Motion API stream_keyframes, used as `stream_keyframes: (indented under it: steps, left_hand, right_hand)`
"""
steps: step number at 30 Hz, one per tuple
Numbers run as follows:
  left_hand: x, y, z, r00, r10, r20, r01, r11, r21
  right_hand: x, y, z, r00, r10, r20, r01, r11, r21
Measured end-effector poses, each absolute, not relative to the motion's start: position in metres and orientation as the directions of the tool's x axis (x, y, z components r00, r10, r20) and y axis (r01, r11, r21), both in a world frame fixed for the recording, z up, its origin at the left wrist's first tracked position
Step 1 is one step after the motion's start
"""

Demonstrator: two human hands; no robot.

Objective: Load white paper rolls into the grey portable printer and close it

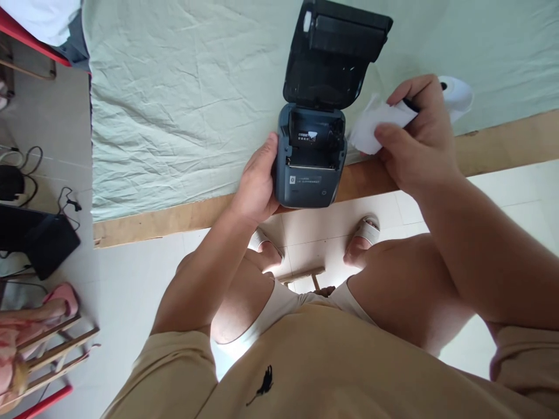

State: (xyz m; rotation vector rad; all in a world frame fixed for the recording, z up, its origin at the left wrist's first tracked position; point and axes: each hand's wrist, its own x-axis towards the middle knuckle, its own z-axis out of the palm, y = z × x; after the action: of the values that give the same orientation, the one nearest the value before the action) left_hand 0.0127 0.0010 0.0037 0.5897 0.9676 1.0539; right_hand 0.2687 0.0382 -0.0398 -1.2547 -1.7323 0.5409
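Note:
A dark blue-grey label printer (309, 187) lies near the table's front edge, its black lid (334, 55) swung open away from me. Its paper compartment shows a small printed label inside and no roll. My left hand (258, 183) grips the printer's left side. To the right of the printer, my right hand (417, 131) pinches a piece of white paper (371, 125) between thumb and fingers; something dark shows behind the paper. A white paper roll (457, 96) with a dark core is just beyond my right hand, partly hidden by it.
A pale green cloth (174, 105) covers the table, with a bare wooden edge (166, 220) along the front. At the far left are a black device (39, 238), cables, a wooden stool (61, 352) and part of a seated person with a pink slipper.

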Motion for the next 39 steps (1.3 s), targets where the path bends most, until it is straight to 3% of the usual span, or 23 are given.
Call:
stream_keyframes:
  steps: [7, 15, 23, 27, 32, 34, 37, 39]
  left_hand:
    - [0.013, 0.001, 0.005, 0.173, 0.913, -0.371, -0.451, 0.408, 0.794]
    - [0.012, 0.001, 0.007, 0.179, 0.91, -0.375, -0.436, 0.415, 0.798]
    - [0.013, 0.001, 0.007, 0.14, 0.92, -0.366, -0.425, 0.39, 0.817]
    - [0.013, 0.001, 0.007, 0.131, 0.914, -0.383, -0.412, 0.402, 0.818]
    - [0.014, 0.002, 0.009, 0.167, 0.912, -0.375, -0.444, 0.409, 0.797]
    - [0.015, 0.001, 0.012, 0.227, 0.911, -0.343, -0.455, 0.411, 0.79]
    - [0.016, -0.002, 0.021, 0.338, 0.906, -0.256, -0.46, 0.396, 0.795]
    - [0.015, -0.005, 0.026, 0.307, 0.906, -0.293, -0.404, 0.402, 0.821]
  right_hand:
    - [0.266, 0.028, -0.025, -0.177, 0.856, 0.486, 0.451, 0.509, -0.733]
    - [0.265, 0.021, -0.016, -0.237, 0.88, 0.412, 0.738, 0.439, -0.513]
    - [0.269, 0.018, -0.018, -0.28, 0.881, 0.382, 0.747, 0.45, -0.489]
    - [0.265, 0.018, -0.017, -0.198, 0.91, 0.365, 0.773, 0.373, -0.513]
    - [0.262, 0.013, -0.001, -0.076, 0.843, 0.533, 0.662, 0.442, -0.605]
    - [0.257, 0.006, 0.015, -0.055, 0.767, 0.639, 0.623, 0.527, -0.579]
    - [0.238, -0.006, 0.038, -0.194, 0.652, 0.733, 0.582, 0.678, -0.449]
    - [0.221, -0.009, 0.049, -0.256, 0.696, 0.671, 0.607, 0.656, -0.448]
